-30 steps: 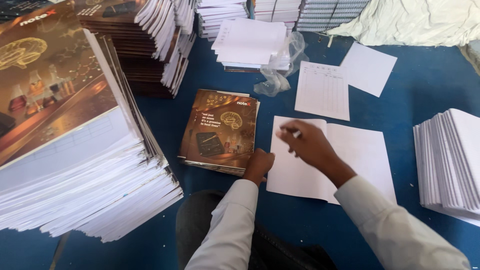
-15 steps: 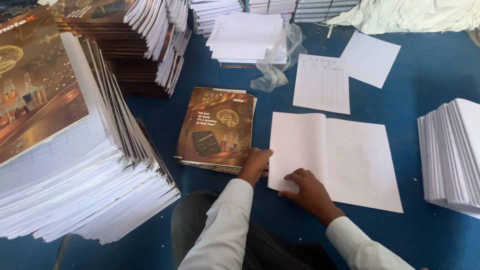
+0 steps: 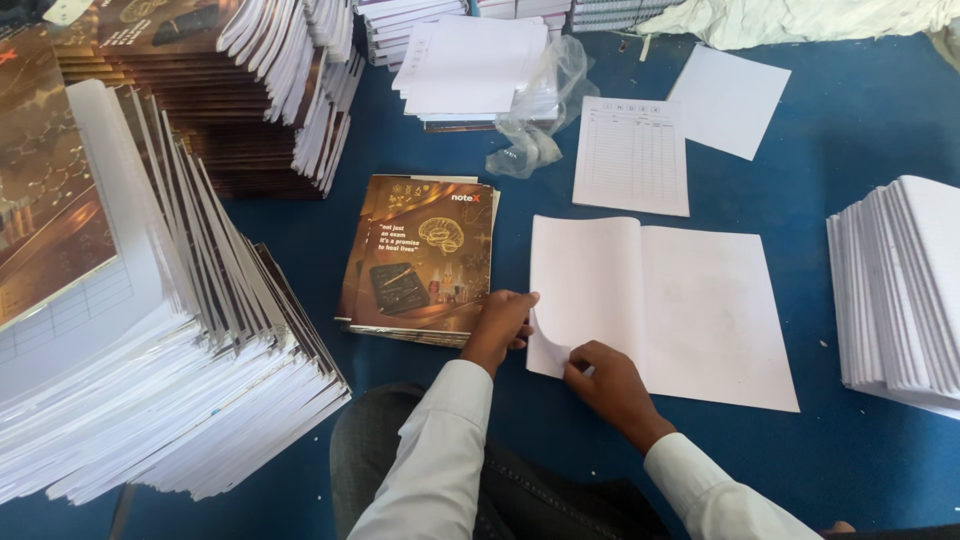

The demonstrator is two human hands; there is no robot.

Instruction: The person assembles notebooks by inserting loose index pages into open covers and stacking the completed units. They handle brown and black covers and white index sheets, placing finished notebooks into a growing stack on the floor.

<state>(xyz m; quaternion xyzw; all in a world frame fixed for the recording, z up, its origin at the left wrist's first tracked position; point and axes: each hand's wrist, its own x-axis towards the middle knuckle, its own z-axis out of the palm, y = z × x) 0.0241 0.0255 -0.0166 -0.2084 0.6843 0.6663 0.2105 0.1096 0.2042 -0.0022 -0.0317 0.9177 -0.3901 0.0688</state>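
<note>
Your right hand (image 3: 610,385) has dropped from mid-page to pinch the lifted near-left corner of the open white paper booklet (image 3: 690,300); your left hand (image 3: 497,328), fingers loosely curled, holds nothing.

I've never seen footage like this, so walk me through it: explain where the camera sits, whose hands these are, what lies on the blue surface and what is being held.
The camera sits on a person's head and looks down at their own two bare hands; no machine is involved. The left hand rests on the near edge of a small stack of brown-covered notebooks. The right hand pinches up the near left corner of a large blank folded sheet lying on the blue surface. Around them lie a tall pile of covers and pages, a ruled sheet, a plain sheet, crumpled clear plastic and a white stack.
</note>
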